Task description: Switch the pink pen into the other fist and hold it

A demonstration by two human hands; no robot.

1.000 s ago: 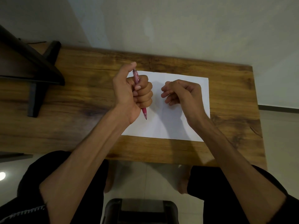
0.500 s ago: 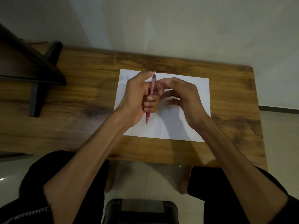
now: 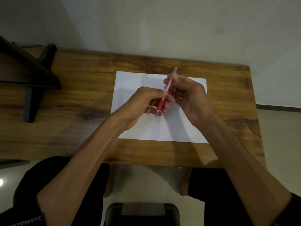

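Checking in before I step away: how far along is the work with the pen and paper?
Done: a white sheet of paper lies flat on the wooden table. In hand: the left hand and right hand both grip a pink pen above the sheet, tip down. Left: no marks show on the visible paper.

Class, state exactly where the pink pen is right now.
In the head view the pink pen is centre-right, held between the left hand and right hand above the white paper.
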